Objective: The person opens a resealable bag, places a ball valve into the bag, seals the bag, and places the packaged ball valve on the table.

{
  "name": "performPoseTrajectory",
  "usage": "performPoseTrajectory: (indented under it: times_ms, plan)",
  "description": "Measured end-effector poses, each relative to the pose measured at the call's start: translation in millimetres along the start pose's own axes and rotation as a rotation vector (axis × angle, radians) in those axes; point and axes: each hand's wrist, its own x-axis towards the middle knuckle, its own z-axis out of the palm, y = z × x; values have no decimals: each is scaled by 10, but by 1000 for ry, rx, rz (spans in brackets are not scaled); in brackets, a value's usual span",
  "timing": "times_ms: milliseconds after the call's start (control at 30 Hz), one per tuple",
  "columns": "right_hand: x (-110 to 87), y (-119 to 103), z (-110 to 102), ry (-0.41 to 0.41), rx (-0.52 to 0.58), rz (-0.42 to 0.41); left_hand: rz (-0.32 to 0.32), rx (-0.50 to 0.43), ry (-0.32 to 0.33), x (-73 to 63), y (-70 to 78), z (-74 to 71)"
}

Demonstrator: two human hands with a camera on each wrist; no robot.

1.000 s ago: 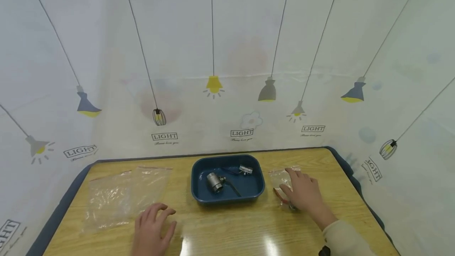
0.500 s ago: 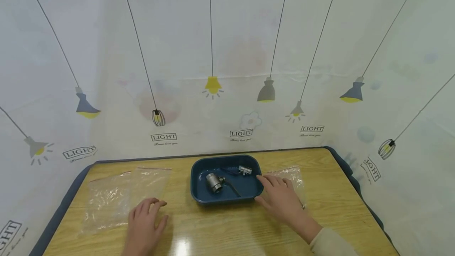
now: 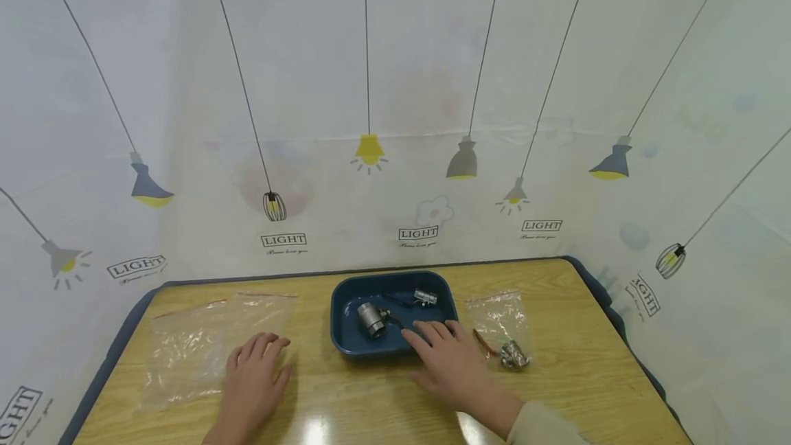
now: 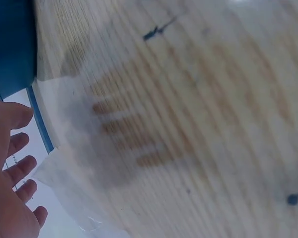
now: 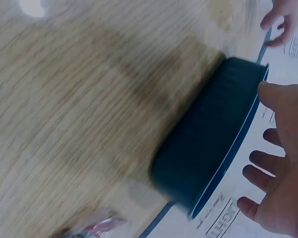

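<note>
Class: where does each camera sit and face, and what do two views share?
Head: worn on the head, facing forward and down at table and blue tray; left hand and right hand show.
Left wrist: worn there, facing the table; left hand shows.
Right wrist: worn there, facing table and tray; both hands show.
Shared by head and right wrist: tray, both hands.

On my left wrist feed I've got the left hand (image 4: pixel 5 198) over at the left, fingers (image 4: pixel 21 168) loosely spread. There's a blue tray (image 4: pixel 12 49) near the thumb (image 4: pixel 20 115), clear plastic bag (image 4: pixel 84 210) near the pinky (image 4: pixel 39 215), and wood-grain surface (image 4: pixel 228 124) filling the right.
</note>
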Motion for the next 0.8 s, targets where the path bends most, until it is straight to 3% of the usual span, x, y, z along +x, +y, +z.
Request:
performPoseTrajectory:
  times_ms: [367,567,800]
  plan:
    - [81,-292,53,35,-82,-153,-2,74,-78,172,-52,103]
    - [123,-416,98,2,-41,-178,37,134,-104,286,-49,145]
    - [132,-496,138,-15,-38,-203,20,168,-136,406,-55,197]
